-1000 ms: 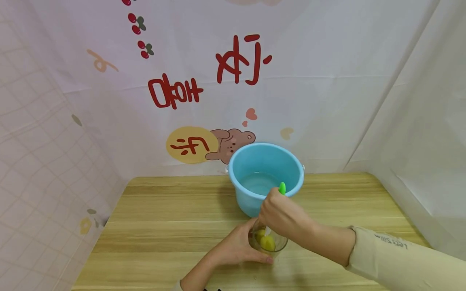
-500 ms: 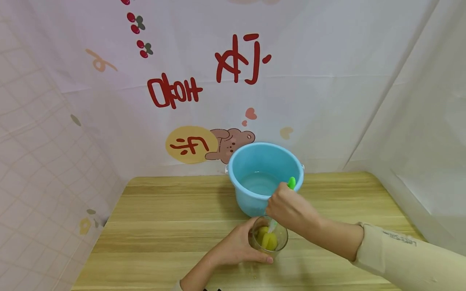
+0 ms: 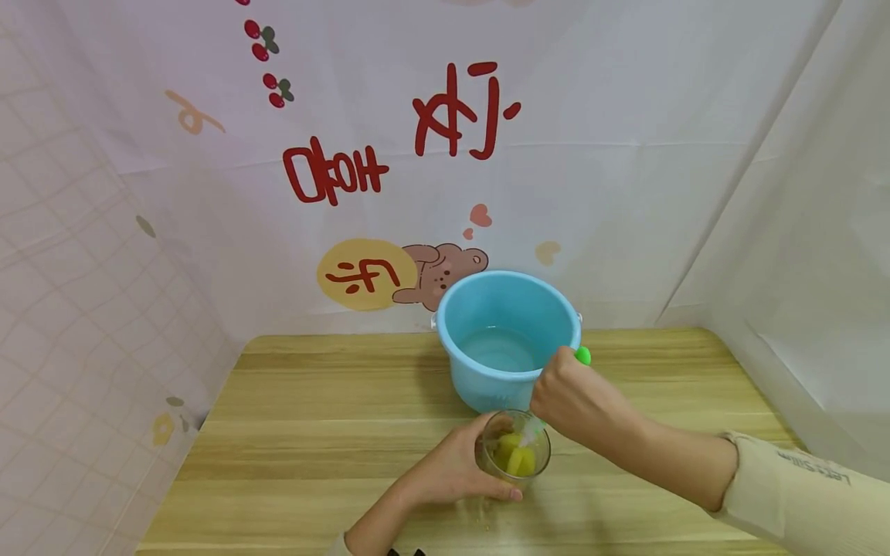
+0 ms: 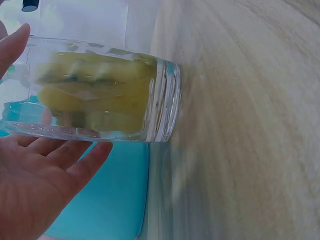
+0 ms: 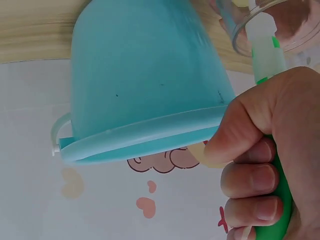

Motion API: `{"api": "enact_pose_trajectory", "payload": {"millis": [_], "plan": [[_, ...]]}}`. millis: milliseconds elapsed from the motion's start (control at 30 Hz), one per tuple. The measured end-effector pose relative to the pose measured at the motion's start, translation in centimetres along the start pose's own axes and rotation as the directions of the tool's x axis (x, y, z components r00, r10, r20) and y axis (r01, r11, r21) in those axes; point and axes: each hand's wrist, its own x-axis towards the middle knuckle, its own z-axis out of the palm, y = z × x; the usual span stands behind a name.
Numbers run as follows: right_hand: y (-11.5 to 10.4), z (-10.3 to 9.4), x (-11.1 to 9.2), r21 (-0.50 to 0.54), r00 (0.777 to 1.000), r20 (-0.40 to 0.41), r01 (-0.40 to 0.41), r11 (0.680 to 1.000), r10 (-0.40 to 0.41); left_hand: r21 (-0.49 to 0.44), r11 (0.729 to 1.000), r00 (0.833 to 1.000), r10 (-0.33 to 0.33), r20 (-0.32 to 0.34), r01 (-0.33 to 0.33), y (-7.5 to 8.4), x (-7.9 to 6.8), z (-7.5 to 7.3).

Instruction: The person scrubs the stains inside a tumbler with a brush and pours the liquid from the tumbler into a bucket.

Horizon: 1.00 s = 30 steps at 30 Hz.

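Observation:
My right hand (image 3: 580, 394) grips the green handle (image 5: 277, 200) of a cup brush, its fist above and right of a clear drinking glass (image 3: 490, 455). The brush's pale stem (image 5: 267, 55) slants down through the glass's mouth. Inside the glass sits the yellow sponge head (image 4: 100, 95), pressed along the wall in the left wrist view. Around the glass from the left goes my left hand (image 3: 452, 467), thumb on the near side and fingers on the far side. The glass stands upright, its thick base (image 4: 167, 102) at the tabletop.
Just behind the glass stands a light blue bucket (image 3: 480, 390) with water in the bottom and a handle lug on each side. The wooden table (image 3: 320, 432) backs onto a printed white cloth (image 3: 626, 193). A small wet spot shows near the front.
My right hand has moved right, tilting the brush handle over to the right while the sponge stays in the glass. The left hand and the glass have hardly moved.

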Motion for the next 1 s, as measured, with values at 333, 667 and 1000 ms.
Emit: {"api": "enact_pose_trajectory", "payload": {"millis": [333,667,1000], "plan": [[0.2,-2.2,-0.8,-0.043,0.997,-0.075,0.004,0.999,-0.007,0.002,1.000,1.000,0.024,-0.009,-0.024,0.0,0.0,-0.1],[0.1,-3.1,0.8,-0.005,0.996,-0.091,-0.015,1.000,0.014,-0.028,0.998,0.999,0.050,0.005,-0.049,0.1,-0.2,-0.2],[0.7,-2.6,1.9,-0.004,1.000,-0.019,0.001,1.000,-0.001,-0.011,0.999,1.000,0.031,0.007,-0.030,0.2,-0.2,-0.1]]}}
